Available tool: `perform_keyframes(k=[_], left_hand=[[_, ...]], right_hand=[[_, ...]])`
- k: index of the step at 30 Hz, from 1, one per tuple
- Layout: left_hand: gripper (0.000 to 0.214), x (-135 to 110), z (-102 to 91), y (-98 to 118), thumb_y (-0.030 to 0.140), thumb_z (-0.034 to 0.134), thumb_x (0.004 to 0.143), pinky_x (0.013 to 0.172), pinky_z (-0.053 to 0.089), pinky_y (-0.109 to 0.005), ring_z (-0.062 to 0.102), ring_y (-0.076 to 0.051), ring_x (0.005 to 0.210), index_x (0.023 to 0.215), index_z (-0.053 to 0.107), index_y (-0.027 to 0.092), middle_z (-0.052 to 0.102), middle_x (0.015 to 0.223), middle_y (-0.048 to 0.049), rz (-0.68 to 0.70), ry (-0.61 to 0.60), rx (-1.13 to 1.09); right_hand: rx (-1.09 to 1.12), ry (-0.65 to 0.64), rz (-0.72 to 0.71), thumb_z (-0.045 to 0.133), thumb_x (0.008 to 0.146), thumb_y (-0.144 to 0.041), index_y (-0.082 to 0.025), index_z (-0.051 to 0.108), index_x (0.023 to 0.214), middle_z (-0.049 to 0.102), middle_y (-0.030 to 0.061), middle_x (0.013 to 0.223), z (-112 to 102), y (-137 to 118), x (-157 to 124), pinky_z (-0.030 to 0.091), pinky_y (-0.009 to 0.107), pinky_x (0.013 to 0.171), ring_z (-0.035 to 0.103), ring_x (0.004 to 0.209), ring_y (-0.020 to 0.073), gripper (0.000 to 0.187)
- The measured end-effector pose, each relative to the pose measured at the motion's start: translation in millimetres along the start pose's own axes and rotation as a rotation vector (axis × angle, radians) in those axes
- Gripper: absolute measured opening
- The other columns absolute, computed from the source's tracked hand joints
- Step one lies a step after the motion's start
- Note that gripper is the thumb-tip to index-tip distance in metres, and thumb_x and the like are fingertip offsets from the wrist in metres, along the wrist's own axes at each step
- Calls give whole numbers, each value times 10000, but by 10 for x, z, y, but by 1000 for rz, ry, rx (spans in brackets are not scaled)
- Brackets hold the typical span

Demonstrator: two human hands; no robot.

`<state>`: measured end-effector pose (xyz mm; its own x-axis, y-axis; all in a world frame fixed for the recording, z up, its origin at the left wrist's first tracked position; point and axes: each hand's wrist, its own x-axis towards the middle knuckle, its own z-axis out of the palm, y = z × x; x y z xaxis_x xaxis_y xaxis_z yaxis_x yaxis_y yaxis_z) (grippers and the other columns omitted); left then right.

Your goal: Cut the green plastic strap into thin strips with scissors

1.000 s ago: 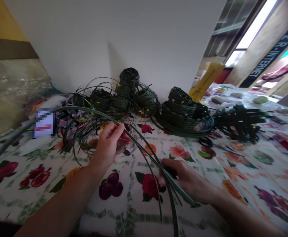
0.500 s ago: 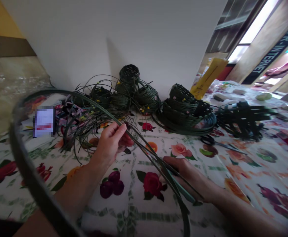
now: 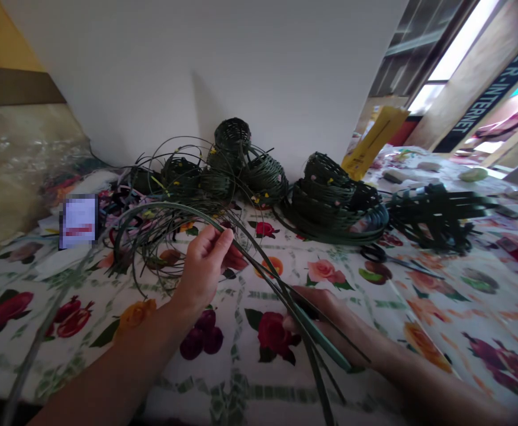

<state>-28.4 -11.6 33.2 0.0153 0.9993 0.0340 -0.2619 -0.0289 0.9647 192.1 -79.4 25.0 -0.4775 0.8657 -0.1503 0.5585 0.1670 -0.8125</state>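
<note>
Likeliest fault: a snag, from the long tail of the green strips (image 3: 298, 319) arching off the left hand (image 3: 203, 260) in front of the thin strands (image 3: 145, 228), seemingly close enough to catch a loose end. Next: a kink or split, from too sharp a bend between the two hands. Also possible: a mix-up of lengths, from several strips crossing near the right hand (image 3: 325, 316); a nick to a hand, in case of an edge on the teal-green piece (image 3: 330, 350), possibly a tool handle.

Left fingers: narrow, thumb and forefinger pinched on the strips. Right fingers: apparently closed around the teal-green piece, partly hidden behind the crossing strips; hold on the strips themselves impossible to tell.

Green strips: dark, long, narrow, flat-looking, springy by the look of the curve. Position: raised above the cloth-covered tabletop (image 3: 174, 381), slanting from the left hand down past the right; lower ends fanned apart toward the near side; tail curving to the left, blurred. Beyond, on the tabletop: woven baskets (image 3: 338, 207), likewise dark green; scissors (image 3: 385, 257), apart from both hands.
</note>
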Motion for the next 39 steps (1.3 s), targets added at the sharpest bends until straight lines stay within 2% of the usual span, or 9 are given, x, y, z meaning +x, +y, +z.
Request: perform_keyframes(k=[7, 17, 23, 31, 39], left_hand=[[268, 30, -17, -48, 376, 684, 787, 450, 506, -212, 610, -114, 452, 674, 529, 190, 619, 553, 34, 0, -1, 28], [283, 76, -33, -93, 388, 695, 776, 443, 513, -224, 589, -113, 424, 676, 519, 190, 608, 526, 45, 25, -12, -5], [293, 86, -62, -38, 414, 681, 782, 352, 391, -170, 593, -118, 417, 699, 506, 194, 605, 517, 37, 48, 33, 31], [284, 101, -68, 20, 385, 676, 790, 432, 449, -177, 604, -101, 423, 697, 493, 188, 607, 514, 44, 95, 72, 52], [303, 77, -84, -37, 454, 668, 786, 380, 405, -179, 622, -133, 458, 743, 509, 201, 614, 544, 36, 63, 56, 122]], right_hand=[[-43, 13, 35, 493, 924, -507, -190, 469, 740, 491, -21, 676, 26, -45, 24, 348, 247, 546, 433, 620, 140, 368], [-69, 25, 37, 533, 893, -478, -183, 496, 780, 524, -18, 690, 44, -36, 38, 352, 246, 545, 439, 619, 133, 318], [-112, 68, 84, 562, 886, -429, -186, 502, 763, 527, -29, 678, 75, 55, 43, 332, 239, 526, 436, 618, 126, 279], [-124, 84, 95, 485, 916, -466, -184, 470, 733, 506, -24, 664, 84, 92, 34, 326, 240, 520, 392, 609, 123, 336], [-110, 53, 62, 374, 892, -628, -184, 472, 736, 511, 16, 681, 44, -25, 15, 338, 283, 549, 389, 609, 146, 481]])
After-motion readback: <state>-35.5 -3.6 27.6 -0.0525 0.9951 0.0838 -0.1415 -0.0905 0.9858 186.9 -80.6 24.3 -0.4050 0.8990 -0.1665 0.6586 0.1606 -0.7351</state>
